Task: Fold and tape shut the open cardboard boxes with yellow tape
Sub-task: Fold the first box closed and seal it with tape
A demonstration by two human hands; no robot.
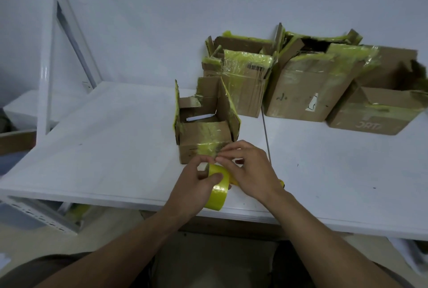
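left hand [192, 186] grips tape roll [218, 197] | right hand [250, 172] pinches roll's top edge | both just in front of open box [203, 132], right nearer

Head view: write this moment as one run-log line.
left hand: grips tape roll | right hand: picks at roll | small box: flaps up, top open

Reads roughly "JRT" in pale, upside-down letters on the front of the rightmost cardboard box [368, 123]. Shows dark print on the taped rear box [245, 88] and a scribbled white label [313, 102], both illegible.
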